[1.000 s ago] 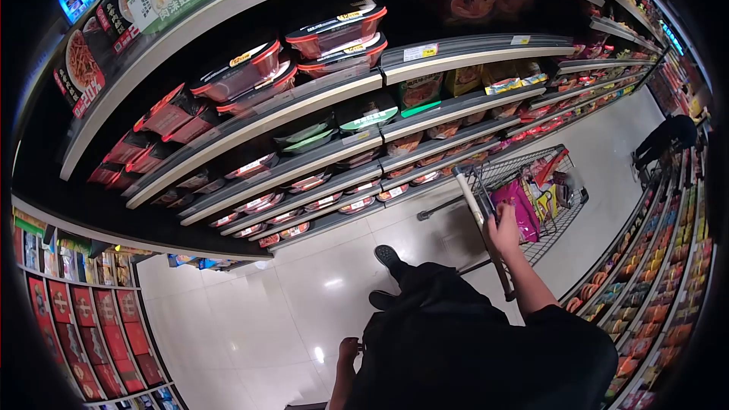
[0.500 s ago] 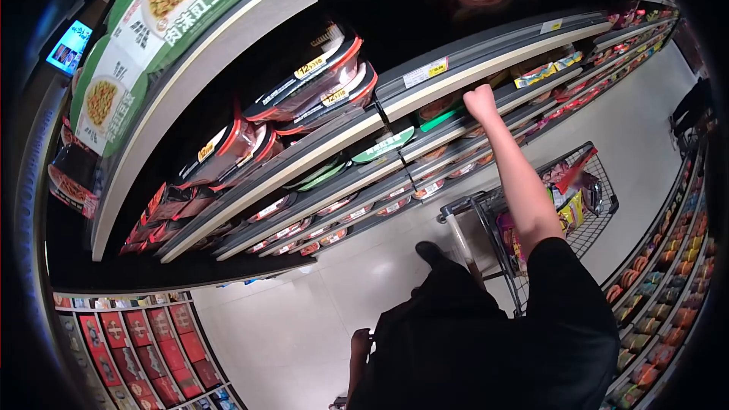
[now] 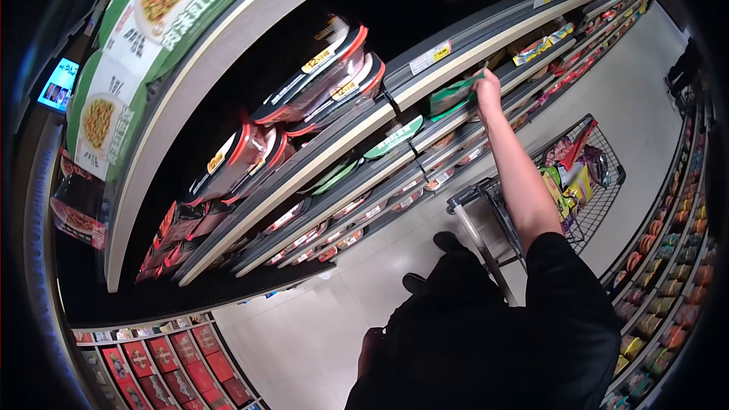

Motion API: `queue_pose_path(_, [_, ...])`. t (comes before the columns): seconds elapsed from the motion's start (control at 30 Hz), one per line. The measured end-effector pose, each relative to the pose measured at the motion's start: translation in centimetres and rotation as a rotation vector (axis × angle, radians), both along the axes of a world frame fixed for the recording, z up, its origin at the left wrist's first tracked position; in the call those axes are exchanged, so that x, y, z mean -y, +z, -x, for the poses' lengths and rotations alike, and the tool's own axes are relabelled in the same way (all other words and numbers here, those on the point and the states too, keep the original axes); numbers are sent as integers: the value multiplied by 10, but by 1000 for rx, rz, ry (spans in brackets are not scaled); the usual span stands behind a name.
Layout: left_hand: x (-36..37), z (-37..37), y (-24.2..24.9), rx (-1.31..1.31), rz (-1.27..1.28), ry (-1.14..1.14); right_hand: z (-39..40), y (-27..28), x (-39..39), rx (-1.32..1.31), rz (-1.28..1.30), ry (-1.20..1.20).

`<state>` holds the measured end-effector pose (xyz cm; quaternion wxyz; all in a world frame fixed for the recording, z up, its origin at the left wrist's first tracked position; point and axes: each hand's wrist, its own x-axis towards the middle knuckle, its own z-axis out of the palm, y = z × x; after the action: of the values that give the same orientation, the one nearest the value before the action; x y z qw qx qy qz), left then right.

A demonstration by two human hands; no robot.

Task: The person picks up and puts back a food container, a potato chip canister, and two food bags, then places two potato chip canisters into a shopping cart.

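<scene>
My right hand reaches to a middle shelf, its fingers closed on the edge of a green food pack. The pack is tilted at the shelf front, with part of it hidden inside the shelf. To its left lies another pack with a green and white lid. Black trays of packed food with orange-red rims are stacked on the shelf above. My left hand hangs low beside my dark clothing; its fingers are too dark and partly hidden to make out.
A wire shopping cart with bagged goods stands to my right, its handle near my legs. Shelves of cups and tubs line the right side. Red boxes fill a rack at lower left. Another person stands at far right.
My right hand has closed on the green pack and tilted its near edge up from the shelf. The view has shifted slightly. My left hand stays low by my body.
</scene>
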<state>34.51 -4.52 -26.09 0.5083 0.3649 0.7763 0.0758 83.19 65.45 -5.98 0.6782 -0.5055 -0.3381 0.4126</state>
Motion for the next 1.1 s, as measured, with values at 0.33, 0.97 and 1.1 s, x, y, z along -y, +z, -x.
queue_pose_path(0.33, [-148,-12,103,114,-492,159,50,56,158,-734,-643,363])
queue_pose_path(0.97, [-212,-106,343,443,-839,18,225,67,323,-1265,124,645])
queue_pose_path(1.1, [-207,-102,346,227,-932,-61,228,62,329,-1259,150,739])
